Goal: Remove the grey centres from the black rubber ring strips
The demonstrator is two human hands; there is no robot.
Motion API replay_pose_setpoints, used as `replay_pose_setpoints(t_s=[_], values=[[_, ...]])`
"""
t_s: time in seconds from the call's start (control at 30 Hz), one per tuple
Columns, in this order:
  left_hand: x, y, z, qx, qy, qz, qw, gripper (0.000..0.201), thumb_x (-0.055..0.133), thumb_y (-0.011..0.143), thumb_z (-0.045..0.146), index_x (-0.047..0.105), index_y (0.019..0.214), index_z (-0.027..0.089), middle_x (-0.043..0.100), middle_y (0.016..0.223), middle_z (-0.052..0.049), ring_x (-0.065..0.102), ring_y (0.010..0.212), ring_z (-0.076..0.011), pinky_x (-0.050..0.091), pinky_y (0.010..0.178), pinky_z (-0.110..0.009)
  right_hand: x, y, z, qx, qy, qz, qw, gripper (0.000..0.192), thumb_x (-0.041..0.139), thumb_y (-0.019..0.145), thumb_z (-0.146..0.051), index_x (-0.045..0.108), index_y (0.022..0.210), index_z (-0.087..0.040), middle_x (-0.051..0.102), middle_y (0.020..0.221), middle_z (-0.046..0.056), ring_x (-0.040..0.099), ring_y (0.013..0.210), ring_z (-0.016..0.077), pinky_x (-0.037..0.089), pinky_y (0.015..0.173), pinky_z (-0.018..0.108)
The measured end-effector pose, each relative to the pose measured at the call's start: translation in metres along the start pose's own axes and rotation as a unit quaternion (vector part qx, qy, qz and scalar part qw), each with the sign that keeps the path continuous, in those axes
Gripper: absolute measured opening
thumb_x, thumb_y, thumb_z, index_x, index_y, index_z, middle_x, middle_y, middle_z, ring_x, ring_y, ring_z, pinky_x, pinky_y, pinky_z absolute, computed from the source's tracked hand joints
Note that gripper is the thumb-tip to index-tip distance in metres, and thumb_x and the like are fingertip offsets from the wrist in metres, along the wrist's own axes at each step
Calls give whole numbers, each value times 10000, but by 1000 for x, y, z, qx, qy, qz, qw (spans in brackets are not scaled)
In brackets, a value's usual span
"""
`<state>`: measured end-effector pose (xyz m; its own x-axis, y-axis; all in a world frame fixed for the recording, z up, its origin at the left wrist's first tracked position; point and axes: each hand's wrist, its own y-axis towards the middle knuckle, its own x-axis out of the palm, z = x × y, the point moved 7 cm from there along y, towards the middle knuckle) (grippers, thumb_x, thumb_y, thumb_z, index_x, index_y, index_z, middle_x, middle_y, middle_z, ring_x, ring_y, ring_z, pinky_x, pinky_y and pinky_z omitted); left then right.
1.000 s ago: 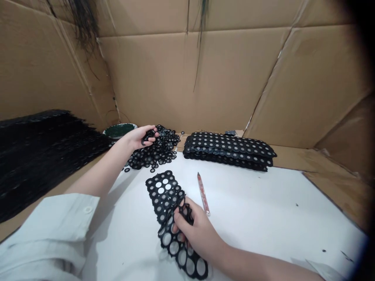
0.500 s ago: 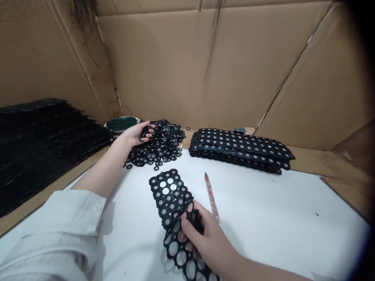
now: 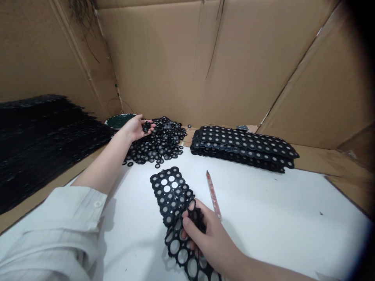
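Observation:
My left hand (image 3: 139,128) is over the far-left heap of small black rings (image 3: 166,140). Its palm faces up with fingers loosely curled, and a small clump of black rings (image 3: 145,126) rests in it. My right hand (image 3: 208,236) is closed on a black sheet with rows of round holes (image 3: 191,265), which is folded back on itself. The far part of the strip (image 3: 172,203) lies flat on the white table; most of its holes hold rings, and four-hole-wide patch near its far end shows plain white.
A red pointed pen-like tool (image 3: 213,195) lies right of the sheet. Stacked black ring-filled sheets (image 3: 243,146) stand at the back. A bowl with dark green contents (image 3: 117,121) and a large pile of black sheets (image 3: 43,144) are at left. Cardboard walls (image 3: 175,58) enclose the table.
My left hand has opened its curl a little, so the rings in its palm show more clearly. My right hand keeps its hold on the sheet. The view has shifted slightly.

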<state>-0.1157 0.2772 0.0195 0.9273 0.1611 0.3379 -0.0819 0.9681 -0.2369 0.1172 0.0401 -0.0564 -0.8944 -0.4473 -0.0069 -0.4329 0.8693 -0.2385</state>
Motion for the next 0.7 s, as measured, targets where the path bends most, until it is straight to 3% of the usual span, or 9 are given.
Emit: replay_pose_setpoints(t_s=[0.3, 0.7], values=[[0, -1, 2, 21, -12, 6, 1000, 223, 364, 739, 40, 528, 876, 102, 569, 756, -118, 600, 707, -207, 532, 531, -324, 0, 0, -1, -4, -1, 1, 1000, 168, 452, 810, -385, 433, 789, -219, 543, 652, -11, 445, 486, 87, 348, 417, 204], [1, -1, 8, 43, 33, -4, 999, 219, 378, 736, 29, 548, 871, 53, 593, 816, -169, 593, 759, -238, 498, 555, -334, -1, -1, 0, -5, -7, 1, 1000, 153, 445, 817, -373, 430, 790, -223, 538, 662, -11, 440, 483, 83, 350, 415, 199]])
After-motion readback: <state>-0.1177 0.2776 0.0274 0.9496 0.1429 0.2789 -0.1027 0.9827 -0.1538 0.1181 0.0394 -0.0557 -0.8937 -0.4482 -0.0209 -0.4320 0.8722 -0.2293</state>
